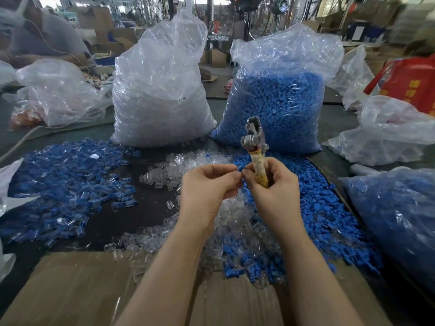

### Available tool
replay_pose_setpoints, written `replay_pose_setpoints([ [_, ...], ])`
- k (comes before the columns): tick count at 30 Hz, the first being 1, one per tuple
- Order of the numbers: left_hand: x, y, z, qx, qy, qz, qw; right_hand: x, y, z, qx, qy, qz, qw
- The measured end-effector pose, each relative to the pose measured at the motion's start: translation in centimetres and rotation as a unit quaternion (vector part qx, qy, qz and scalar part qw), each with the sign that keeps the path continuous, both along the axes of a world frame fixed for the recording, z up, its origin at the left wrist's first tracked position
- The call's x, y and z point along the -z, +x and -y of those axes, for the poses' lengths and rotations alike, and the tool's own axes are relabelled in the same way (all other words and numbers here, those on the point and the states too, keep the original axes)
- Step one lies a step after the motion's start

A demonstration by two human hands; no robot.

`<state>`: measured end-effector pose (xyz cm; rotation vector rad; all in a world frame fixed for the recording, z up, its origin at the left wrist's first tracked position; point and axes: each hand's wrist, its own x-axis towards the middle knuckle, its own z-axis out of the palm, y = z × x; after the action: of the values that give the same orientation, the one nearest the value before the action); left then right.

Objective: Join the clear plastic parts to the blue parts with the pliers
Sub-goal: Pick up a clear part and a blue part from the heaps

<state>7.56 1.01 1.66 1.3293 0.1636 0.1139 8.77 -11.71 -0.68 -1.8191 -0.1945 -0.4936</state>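
My right hand [274,191] grips the pliers [255,147] by their yellowish taped handle, metal jaws pointing up. Its fingertips also pinch a small blue part [240,168]. My left hand [207,194] meets it at that blue part, fingers closed; whether a clear part sits in those fingers I cannot tell. Below the hands lies a heap of loose clear parts [235,222]. Loose blue parts [324,208] spread to the right. A pile of joined blue-and-clear pieces [63,184] covers the left of the table.
A tall bag of clear parts [160,90] and a bag of blue parts [280,102] stand at the back. More plastic bags [400,217] line the right side and back left. Flat cardboard [77,292] lies at the near edge. A person sits far left.
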Motion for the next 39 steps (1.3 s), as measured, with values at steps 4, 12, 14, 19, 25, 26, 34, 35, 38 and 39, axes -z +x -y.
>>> replay_pose_setpoints([
  [4,-0.1,0.0,0.2,-0.023,0.043,0.027,0.998,0.0,-0.1,-0.3,0.004,0.008,-0.006,1.0],
  [12,0.3,0.2,0.4,-0.057,0.13,0.078,0.987,-0.2,0.3,0.0,-0.011,-0.007,-0.022,1.0],
  [14,0.5,0.2,0.3,-0.065,0.136,0.076,0.986,-0.1,0.4,0.1,-0.021,-0.007,-0.03,0.999],
  [19,0.5,0.2,-0.1,-0.074,0.137,0.076,0.985,-0.5,0.3,0.7,-0.068,-0.007,-0.078,0.995],
  [25,0.1,0.2,-1.2,-0.068,0.099,0.09,0.989,-0.5,0.2,3.1,-0.135,-0.064,-0.166,0.975],
  [26,0.1,0.3,-1.5,-0.066,0.096,0.094,0.989,-0.5,0.2,3.3,-0.143,-0.077,-0.175,0.971],
  [34,0.3,0.6,-2.5,-0.045,0.109,0.115,0.986,-0.2,0.2,3.3,-0.191,-0.13,-0.198,0.953],
  [35,0.3,0.6,-2.6,-0.043,0.111,0.116,0.986,-0.2,0.3,3.2,-0.192,-0.133,-0.198,0.952],
  [38,0.3,0.6,-2.8,-0.039,0.111,0.12,0.986,-0.3,0.2,3.2,-0.194,-0.142,-0.199,0.95],
  [39,0.3,0.6,-2.8,-0.037,0.109,0.12,0.986,-0.4,0.2,3.2,-0.196,-0.146,-0.199,0.949],
])
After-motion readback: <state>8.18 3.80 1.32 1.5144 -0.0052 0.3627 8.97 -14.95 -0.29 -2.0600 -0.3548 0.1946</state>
